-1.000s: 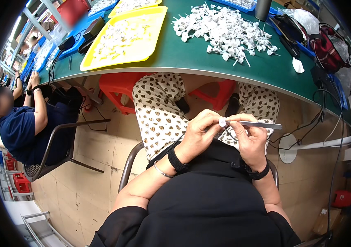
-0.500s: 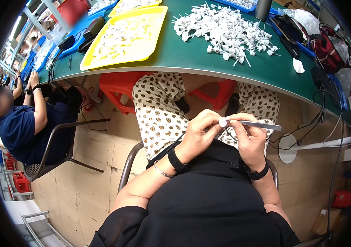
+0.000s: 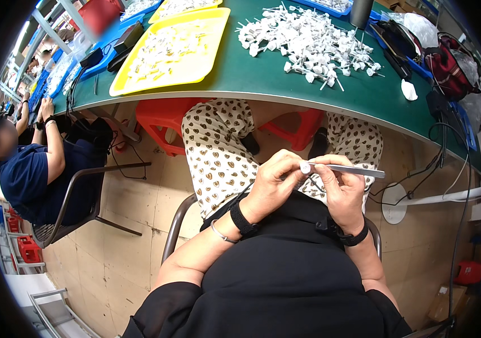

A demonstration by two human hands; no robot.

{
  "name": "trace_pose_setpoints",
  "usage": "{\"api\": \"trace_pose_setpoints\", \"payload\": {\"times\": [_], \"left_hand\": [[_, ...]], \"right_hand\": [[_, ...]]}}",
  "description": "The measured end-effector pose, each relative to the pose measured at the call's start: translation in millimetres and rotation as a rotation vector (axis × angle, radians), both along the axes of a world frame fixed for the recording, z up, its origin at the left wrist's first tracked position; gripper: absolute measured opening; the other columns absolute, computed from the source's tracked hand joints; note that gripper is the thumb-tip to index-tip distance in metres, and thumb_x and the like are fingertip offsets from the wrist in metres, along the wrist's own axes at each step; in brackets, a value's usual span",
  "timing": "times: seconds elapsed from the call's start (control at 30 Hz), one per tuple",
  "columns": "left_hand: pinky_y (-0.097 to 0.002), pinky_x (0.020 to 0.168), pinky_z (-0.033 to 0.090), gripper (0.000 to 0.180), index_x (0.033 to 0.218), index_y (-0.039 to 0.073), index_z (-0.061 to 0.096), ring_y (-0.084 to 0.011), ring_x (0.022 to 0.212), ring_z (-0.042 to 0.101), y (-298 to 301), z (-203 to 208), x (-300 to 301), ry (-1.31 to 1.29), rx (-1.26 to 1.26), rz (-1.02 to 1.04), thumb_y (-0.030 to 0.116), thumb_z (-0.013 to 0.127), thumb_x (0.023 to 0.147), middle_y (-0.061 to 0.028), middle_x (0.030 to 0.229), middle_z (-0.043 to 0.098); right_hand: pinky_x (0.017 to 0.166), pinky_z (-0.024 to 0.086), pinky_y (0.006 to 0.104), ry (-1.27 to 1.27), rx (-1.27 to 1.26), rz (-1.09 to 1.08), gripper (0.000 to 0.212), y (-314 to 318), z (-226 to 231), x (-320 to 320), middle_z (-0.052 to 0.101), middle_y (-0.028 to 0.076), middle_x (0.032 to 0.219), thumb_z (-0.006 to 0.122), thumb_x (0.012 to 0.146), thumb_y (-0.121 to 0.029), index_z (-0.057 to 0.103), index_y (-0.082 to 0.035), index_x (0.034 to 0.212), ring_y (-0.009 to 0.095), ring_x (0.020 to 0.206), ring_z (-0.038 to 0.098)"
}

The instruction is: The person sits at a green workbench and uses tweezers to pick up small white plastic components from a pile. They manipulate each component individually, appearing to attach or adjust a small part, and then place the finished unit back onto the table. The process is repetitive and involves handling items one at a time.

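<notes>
A thin white rod [image 3: 346, 169] with a small round cap at its left end sits over the lap, pinched by the closed left hand [image 3: 274, 183] at the cap and gripped by the closed right hand [image 3: 339, 188] along its shaft. Beyond, the green bench [image 3: 252, 73] carries a heap of white parts [image 3: 308, 42] and a yellow tray [image 3: 170, 48]; a clear bag [image 3: 421, 25] and a red bag [image 3: 449, 59] lie at its right end.

No labels, signs or screens show anywhere in view. Packaging is thin on the ground: a crumpled clear plastic bag [image 3: 421, 25] sits at the far right corner of the green worktop [image 3: 263, 76], just beside a dark red bag [image 3: 449, 56] at the right edge. Down on the floor, lower right, a brown cardboard box [image 3: 440, 304] stands near a small red stool [image 3: 469, 272].
</notes>
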State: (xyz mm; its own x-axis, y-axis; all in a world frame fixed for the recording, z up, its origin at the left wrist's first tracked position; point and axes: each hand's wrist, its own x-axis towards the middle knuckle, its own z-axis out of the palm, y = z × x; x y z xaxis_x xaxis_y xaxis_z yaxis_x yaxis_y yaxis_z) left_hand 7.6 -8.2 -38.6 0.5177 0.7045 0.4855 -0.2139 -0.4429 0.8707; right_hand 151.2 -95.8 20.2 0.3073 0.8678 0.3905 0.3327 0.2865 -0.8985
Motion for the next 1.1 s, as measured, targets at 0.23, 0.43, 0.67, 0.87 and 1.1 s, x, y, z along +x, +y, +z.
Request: {"api": "trace_pose_setpoints", "payload": {"times": [0.23,0.43,0.67,0.87,1.1], "left_hand": [[-0.0281,0.074,0.061,0.007,0.101,-0.002,0.069,-0.0162,0.085,0.070,-0.5,-0.5,-0.2,0.007,-0.025,-0.005,-0.006,0.069,0.094,-0.0089,0.100,0.065],[-0.0299,0.071,0.056,0.011,0.101,-0.001,0.070,-0.0195,0.082,0.068,-0.9,1.8,0.6,0.007,0.023,0.032,-0.004,0.072,0.091,-0.0094,0.095,0.067],[-0.0308,0.069,0.055,0.014,0.102,0.000,0.071,-0.0212,0.080,0.068,-1.8,2.7,0.6,0.021,0.037,0.043,-0.004,0.073,0.089,-0.0099,0.093,0.067],[-0.0307,0.068,0.055,0.015,0.104,0.000,0.072,-0.0208,0.079,0.068,-1.5,2.9,0.6,0.018,0.030,0.034,-0.004,0.073,0.089,-0.0095,0.093,0.067],[-0.0310,0.068,0.055,0.015,0.104,0.000,0.071,-0.0219,0.079,0.068,-1.3,5.3,0.4,0.031,0.076,0.055,-0.005,0.072,0.089,-0.0098,0.093,0.067]], "right_hand": [[0.068,0.055,0.0273,-0.041,0.009,-0.007,0.008,-0.5,1.3,1.3,0.074,0.008,0.090,0.068,0.098,-0.002,0.072,0.003,0.103,0.015,0.077,0.071],[0.069,0.054,0.0288,-0.129,0.024,-0.018,0.006,0.5,2.8,0.7,0.073,0.009,0.090,0.069,0.097,-0.002,0.072,0.002,0.101,0.017,0.077,0.070],[0.068,0.053,0.0303,-0.257,0.071,0.016,0.006,2.5,5.6,3.9,0.072,0.009,0.090,0.070,0.096,-0.002,0.073,0.000,0.101,0.019,0.076,0.068],[0.070,0.055,0.0303,-0.136,-0.018,-0.012,0.005,-0.3,5.7,1.9,0.072,0.010,0.090,0.069,0.097,-0.002,0.072,0.002,0.100,0.019,0.078,0.070],[0.068,0.054,0.0326,-0.248,0.046,-0.022,0.005,1.1,6.7,1.5,0.072,0.010,0.088,0.070,0.095,-0.001,0.071,0.001,0.099,0.021,0.077,0.069]]}}
